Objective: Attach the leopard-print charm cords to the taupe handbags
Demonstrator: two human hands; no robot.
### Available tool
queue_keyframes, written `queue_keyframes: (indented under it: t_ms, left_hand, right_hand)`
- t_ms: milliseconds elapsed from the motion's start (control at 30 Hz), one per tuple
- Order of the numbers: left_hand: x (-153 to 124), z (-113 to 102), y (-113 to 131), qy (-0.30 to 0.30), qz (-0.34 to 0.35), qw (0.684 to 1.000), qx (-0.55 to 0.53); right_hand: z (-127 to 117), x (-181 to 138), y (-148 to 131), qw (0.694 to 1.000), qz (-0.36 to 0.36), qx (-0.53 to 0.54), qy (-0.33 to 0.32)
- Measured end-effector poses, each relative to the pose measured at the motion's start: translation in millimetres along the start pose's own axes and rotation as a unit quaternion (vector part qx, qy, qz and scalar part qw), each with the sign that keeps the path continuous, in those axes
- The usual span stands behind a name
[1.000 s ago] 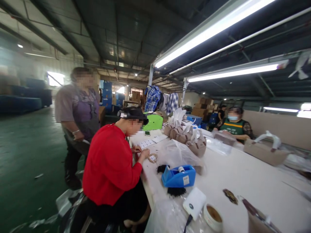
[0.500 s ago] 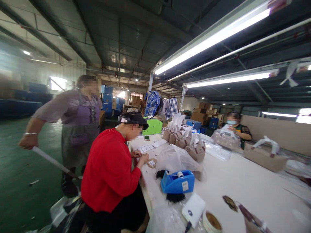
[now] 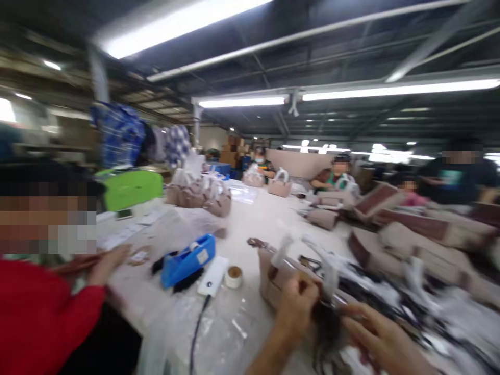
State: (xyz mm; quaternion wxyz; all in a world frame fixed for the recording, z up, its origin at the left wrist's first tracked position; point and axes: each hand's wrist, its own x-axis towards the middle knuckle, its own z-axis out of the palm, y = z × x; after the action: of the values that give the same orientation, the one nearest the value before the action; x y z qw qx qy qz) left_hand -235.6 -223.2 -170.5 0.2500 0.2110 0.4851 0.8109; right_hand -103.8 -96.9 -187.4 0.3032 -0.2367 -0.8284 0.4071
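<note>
A beige handbag [image 3: 269, 278] with brown trim and white-wrapped handles stands on the table before me. At its top edge my left hand [image 3: 297, 302] is closed in a pinch; what lies between the fingertips is too blurred to name. My right hand [image 3: 377, 336] is at the bag's right part, its fingers bent and drawn together, with whatever they hold hidden. Between the two hands hangs a dark, fuzzy-looking piece [image 3: 328, 325], smeared by motion. Dark straps and white wrapping [image 3: 375, 281] lie just beyond my right hand.
On the white table [image 3: 269, 219] are a blue tape dispenser [image 3: 189, 260], a white device with a cable [image 3: 213, 276] and a tape roll [image 3: 233, 277]. A person in red [image 3: 50, 312] works at left. Several beige bags [image 3: 425, 229] are piled at right; co-workers sit behind.
My view has swung to the right and down. Both my hands and the handbag now show, the walking person is out of sight, and the tape dispenser appears further left.
</note>
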Motion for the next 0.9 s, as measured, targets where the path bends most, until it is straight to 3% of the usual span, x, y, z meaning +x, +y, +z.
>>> queue_keyframes:
  t_ms: [67, 200, 400, 567, 767, 900]
  left_hand:
    - [-1.5, 19.8, -23.5, -0.039, 0.011, 0.999, 0.008]
    - [14.7, 19.8, -25.0, -0.082, 0.039, 0.996, 0.013]
    - [27.2, 20.9, -10.1, -0.090, 0.072, 0.993, 0.019]
    - [34.1, 17.6, -16.7, -0.082, 0.069, 0.993, 0.058]
    - [38.2, 23.9, -11.7, -0.124, 0.058, 0.978, 0.155]
    - [38.5, 25.2, -5.2, -0.171, 0.036, 0.966, 0.189]
  right_hand:
    - [-20.4, 1.0, -3.0, 0.985, 0.103, 0.013, -0.140]
    - [-23.8, 22.4, -19.6, 0.984, 0.095, 0.020, -0.148]
    - [-13.8, 36.2, -32.7, 0.974, 0.082, 0.094, -0.190]
    - [-17.1, 38.0, -36.3, 0.978, 0.059, 0.115, -0.165]
    - [-16.8, 36.6, -39.5, 0.987, -0.027, 0.108, -0.117]
    - [-15.8, 39.3, -42.2, 0.991, -0.002, 0.097, -0.094]
